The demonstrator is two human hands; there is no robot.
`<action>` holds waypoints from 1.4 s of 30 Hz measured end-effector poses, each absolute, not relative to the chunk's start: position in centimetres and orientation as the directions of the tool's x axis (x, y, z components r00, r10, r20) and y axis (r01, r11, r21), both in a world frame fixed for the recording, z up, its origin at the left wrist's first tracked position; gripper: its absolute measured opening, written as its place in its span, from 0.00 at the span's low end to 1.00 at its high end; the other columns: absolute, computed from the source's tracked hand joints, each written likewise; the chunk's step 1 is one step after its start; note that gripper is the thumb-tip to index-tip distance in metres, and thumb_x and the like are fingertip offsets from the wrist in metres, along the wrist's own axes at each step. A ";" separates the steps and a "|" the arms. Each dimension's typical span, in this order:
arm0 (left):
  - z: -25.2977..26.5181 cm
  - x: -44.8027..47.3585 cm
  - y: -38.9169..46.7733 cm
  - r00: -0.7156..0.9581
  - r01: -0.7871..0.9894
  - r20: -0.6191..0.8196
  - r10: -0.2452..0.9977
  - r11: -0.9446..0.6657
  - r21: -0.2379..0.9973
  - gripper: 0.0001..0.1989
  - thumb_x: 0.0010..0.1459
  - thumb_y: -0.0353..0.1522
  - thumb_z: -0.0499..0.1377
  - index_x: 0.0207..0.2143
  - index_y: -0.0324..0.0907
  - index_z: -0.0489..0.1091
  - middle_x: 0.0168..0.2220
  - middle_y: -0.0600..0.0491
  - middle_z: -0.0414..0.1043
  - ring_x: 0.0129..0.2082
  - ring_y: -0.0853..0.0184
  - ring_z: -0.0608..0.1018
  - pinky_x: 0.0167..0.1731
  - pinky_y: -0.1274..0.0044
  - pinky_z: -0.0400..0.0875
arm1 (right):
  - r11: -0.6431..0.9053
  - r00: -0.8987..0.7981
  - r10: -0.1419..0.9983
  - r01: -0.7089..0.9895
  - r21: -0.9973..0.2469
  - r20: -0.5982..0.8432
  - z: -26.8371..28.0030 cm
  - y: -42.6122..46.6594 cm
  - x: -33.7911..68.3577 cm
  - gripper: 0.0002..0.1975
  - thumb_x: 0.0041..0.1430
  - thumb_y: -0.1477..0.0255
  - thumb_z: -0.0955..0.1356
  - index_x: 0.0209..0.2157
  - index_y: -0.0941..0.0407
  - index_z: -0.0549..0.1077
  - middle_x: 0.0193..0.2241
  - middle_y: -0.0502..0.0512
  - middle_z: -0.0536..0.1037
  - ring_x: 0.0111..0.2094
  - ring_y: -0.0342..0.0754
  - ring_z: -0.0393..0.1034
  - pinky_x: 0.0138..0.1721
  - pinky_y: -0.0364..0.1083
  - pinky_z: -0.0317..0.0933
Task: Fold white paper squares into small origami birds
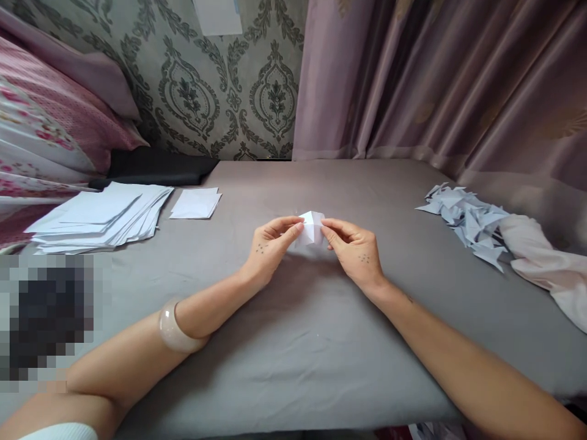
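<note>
A small folded piece of white paper [313, 228] with visible creases is held up between both hands, over the middle of the grey cloth-covered table [257, 379]. My left hand [274, 244] pinches its left edge between thumb and fingers. On the opposite edge, my right hand [355, 247] has a similar pinch. Part of the paper is covered by the fingertips. A pale bangle [172, 330] circles my left forearm.
Stacked white paper sheets [105, 214] lie at the left, with a few small squares of paper [196, 203] beside them. Folded paper figures [468, 220] are heaped at the right, against a pale cloth [541, 263]. A black folded item [160, 166] lies at the back left.
</note>
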State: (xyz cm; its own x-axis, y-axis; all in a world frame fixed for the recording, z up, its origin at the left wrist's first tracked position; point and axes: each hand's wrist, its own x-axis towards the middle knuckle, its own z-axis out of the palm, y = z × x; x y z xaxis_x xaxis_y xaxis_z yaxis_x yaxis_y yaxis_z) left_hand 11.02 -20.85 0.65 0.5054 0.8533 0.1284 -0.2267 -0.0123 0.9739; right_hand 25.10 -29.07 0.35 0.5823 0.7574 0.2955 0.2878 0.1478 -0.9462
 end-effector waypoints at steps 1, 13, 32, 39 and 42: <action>0.7 11.0 -20.8 0.523 -0.220 0.131 0.842 -0.016 0.975 0.13 0.49 0.38 0.67 0.36 0.41 0.77 0.36 0.51 0.77 0.34 0.68 0.74 0.38 0.76 0.67 | 0.146 0.579 0.759 0.293 -0.945 0.297 0.4 -29.1 25.3 0.13 0.51 0.65 0.71 0.38 0.54 0.80 0.34 0.52 0.81 0.27 0.42 0.70 0.29 0.43 0.69; 0.3 10.6 -20.0 0.515 -0.112 0.144 0.845 -0.101 0.989 0.10 0.48 0.37 0.68 0.34 0.44 0.80 0.33 0.52 0.77 0.33 0.68 0.74 0.37 0.76 0.67 | 0.117 0.577 0.773 0.278 -0.953 0.263 0.6 -29.5 25.9 0.10 0.49 0.67 0.72 0.35 0.53 0.81 0.27 0.50 0.80 0.23 0.41 0.68 0.28 0.44 0.67; 0.1 10.6 -19.7 0.526 -0.102 0.289 0.800 -0.278 0.955 0.06 0.51 0.37 0.66 0.32 0.46 0.80 0.34 0.52 0.74 0.33 0.69 0.71 0.36 0.76 0.64 | 0.236 0.481 0.767 0.404 -0.884 0.425 0.6 -29.4 25.6 0.06 0.54 0.67 0.71 0.33 0.52 0.79 0.31 0.50 0.73 0.27 0.40 0.65 0.30 0.43 0.63; 0.7 10.5 -19.9 0.561 -0.076 0.392 0.729 -0.427 0.901 0.05 0.54 0.36 0.64 0.30 0.45 0.77 0.34 0.52 0.74 0.35 0.68 0.71 0.41 0.75 0.64 | 0.281 0.378 0.785 0.490 -0.825 0.491 0.7 -29.6 25.7 0.03 0.57 0.70 0.69 0.33 0.52 0.77 0.35 0.50 0.72 0.30 0.40 0.66 0.31 0.42 0.63; 0.9 10.5 -20.0 0.578 -0.069 0.429 0.694 -0.483 0.873 0.05 0.55 0.36 0.63 0.31 0.45 0.76 0.33 0.52 0.75 0.36 0.67 0.72 0.42 0.73 0.64 | 0.320 0.297 0.805 0.512 -0.797 0.514 0.9 -29.8 25.6 0.04 0.60 0.72 0.67 0.35 0.51 0.76 0.34 0.50 0.73 0.31 0.41 0.67 0.33 0.43 0.62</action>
State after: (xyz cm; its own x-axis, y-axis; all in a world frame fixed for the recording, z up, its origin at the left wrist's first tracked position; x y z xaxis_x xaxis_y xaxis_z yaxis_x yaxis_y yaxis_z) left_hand 10.49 -20.01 0.90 0.5777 0.6942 0.4294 -0.0688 -0.4828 0.8730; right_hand 25.58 -29.78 0.90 0.2967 0.8050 0.5137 0.5117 0.3201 -0.7973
